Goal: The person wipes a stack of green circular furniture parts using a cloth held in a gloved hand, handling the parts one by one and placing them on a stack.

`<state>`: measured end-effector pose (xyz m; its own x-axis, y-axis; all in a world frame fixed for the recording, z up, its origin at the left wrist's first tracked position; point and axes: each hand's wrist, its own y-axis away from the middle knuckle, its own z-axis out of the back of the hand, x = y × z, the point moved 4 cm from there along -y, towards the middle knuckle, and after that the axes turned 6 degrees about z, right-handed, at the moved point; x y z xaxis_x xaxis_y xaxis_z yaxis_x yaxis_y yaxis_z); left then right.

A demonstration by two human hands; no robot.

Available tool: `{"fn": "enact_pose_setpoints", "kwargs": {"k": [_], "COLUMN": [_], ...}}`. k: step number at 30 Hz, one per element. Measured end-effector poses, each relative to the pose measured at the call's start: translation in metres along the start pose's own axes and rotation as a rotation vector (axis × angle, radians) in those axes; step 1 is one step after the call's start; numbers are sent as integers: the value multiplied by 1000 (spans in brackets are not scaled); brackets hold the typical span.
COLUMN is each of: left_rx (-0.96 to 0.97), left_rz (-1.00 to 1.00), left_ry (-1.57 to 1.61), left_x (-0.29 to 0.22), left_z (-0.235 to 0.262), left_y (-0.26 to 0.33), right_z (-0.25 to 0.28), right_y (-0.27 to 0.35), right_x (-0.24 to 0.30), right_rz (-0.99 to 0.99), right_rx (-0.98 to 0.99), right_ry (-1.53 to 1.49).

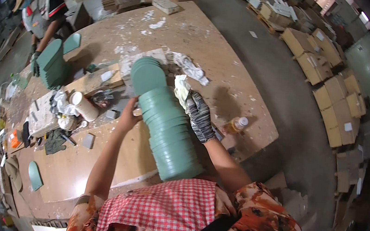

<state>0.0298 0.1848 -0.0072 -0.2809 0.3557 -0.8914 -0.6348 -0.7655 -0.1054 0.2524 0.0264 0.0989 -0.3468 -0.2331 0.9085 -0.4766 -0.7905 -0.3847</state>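
A long row of green round-ended boards (168,132) leans back across the worktable in front of me, its near end close to my checked apron. My bare left hand (128,116) holds the row at its left edge, with some fingertips hidden against the boards. On the other side, my right hand (200,117) wears a dark striped knit glove. It is closed on a crumpled off-white cloth (182,88), held beside the upper right edge of the row. Loose white rags (189,67) lie on the table just beyond.
A bottle of yellowish liquid (236,125) stands right of my right hand. Left of the row are a white cup (84,106), rags, a dark glove (57,141) and a small green board (35,175). At far left, a person handles another green stack (52,65). Cartons (314,57) line the right.
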Motion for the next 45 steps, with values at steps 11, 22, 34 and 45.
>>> {"fn": "enact_pose_setpoints", "kwargs": {"k": [11,22,34,45], "left_rx": [-14,-21,-35,-66], "left_rz": [25,49,-11,15], "left_ry": [109,91,34,-50], "left_x": [2,11,2,8], "left_z": [-9,-10,-15,-11], "left_y": [-4,0,-1,4], "right_z": [177,168,202,205], "right_y": [44,65,62,39], "right_x": [-15,-31,-94,-95], "right_rz": [141,177,-67,151], "right_rx": [-430,-68,-106,35], "right_ry": [387,1053,396,836]}}
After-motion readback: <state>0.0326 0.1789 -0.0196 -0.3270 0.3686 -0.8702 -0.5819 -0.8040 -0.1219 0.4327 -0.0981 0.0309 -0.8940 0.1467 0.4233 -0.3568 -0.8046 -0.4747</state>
